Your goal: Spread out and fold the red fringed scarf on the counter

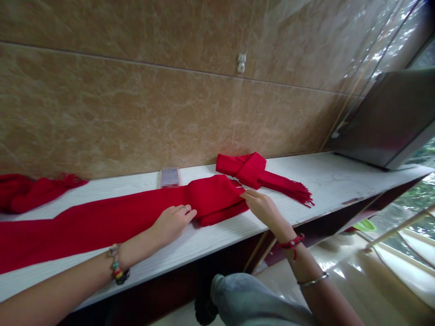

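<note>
A person's 2 bare hands work on a long red scarf (112, 222) that lies stretched along a white wood-grain tabletop (326, 181) set against a tan marble-look wall (136, 113). The scarf runs from the lower left edge toward the middle, where its end is folded back over itself into a thicker pad.

The left hand (172, 222) rests palm down on the scarf just left of the fold, fingers together and flat, pressing rather than gripping. A ring shows on 1 finger and a beaded bracelet on the wrist.

The right hand (263, 207) touches the right edge of the folded part, its fingers narrow and pinching the cloth at the corner. A red cord and a thin bangle circle that wrist.

Just behind the fold lies a 2nd red scarf (253, 171), already tied into a bundle, its fringe trailing right. A 3rd red scarf (23, 190) lies heaped at the far left. A small blurred card (169, 177) leans at the wall. A grey laptop-like lid (387, 117) stands at the right end.
</note>
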Available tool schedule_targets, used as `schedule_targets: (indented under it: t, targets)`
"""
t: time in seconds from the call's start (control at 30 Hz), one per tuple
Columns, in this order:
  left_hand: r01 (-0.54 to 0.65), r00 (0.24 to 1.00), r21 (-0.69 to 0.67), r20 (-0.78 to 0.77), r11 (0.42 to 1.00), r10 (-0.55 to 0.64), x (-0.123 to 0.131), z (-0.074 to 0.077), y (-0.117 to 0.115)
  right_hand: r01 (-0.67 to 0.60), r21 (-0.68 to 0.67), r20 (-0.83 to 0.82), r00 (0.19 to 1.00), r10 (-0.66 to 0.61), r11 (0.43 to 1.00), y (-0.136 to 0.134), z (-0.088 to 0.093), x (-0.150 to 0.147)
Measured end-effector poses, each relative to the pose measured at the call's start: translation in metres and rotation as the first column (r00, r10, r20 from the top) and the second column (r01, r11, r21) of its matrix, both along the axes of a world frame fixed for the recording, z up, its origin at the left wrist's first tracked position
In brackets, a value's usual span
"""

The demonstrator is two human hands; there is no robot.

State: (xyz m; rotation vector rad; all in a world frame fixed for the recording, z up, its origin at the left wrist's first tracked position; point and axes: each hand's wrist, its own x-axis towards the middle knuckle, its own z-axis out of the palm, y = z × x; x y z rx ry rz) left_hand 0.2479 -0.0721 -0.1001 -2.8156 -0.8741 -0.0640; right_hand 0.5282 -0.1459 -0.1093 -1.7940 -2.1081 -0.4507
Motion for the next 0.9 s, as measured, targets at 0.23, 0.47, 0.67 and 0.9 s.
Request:
schedule_targets:
  t: [0.23,0.47,0.67,0.9]
  targets:
    - [0.006,1.000,0.137,0.017,0.991,-0.008,0.001,0.026,-0.011,-0.046,0.131,-0.130,0.989,0.063,0.990,-0.001,0.008,0.007]
    - [0.125,0.992,0.049,-0.025,0.991,-0.124,0.014,-0.013,-0.027,-0.061,-0.079,-0.146,0.988,0.049,0.995,-0.003,-0.007,0.014]
    - [0.133,0.991,0.028,0.000,0.991,-0.133,0.013,-0.011,-0.026,-0.085,-0.132,-0.191,0.980,0.059,0.988,-0.006,-0.006,0.018]
    - [0.006,0.980,0.018,0.197,1.000,-0.009,0.020,0.001,-0.012,-0.237,0.002,-0.280,0.932,0.228,0.972,0.022,0.034,0.012]
